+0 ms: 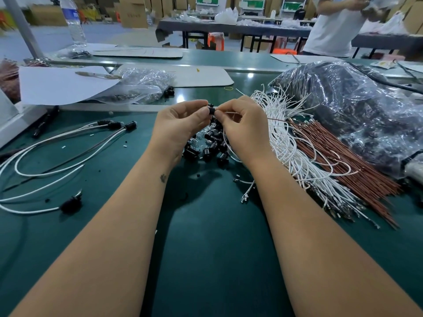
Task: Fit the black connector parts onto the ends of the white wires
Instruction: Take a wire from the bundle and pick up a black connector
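Black connector part [211,110], small dark cylinder, is sitting pinched in the left hand [183,124] fingertips, raised over the green table [206,236] centre, long axis running left-right, open end facing right. Right hand [245,126] is pinching a thin wire [231,113] at that end; wire is trailing right toward the white wires [286,143]. Loose black connectors [210,145] are lying just beneath.

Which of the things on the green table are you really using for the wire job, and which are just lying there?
In use:
left hand pinching a black connector
right hand pinching a thin wire
pile of black connectors
bundle of white wires
finished wires

Just lying there:
water bottle
white paper sheet
yellow rubber band
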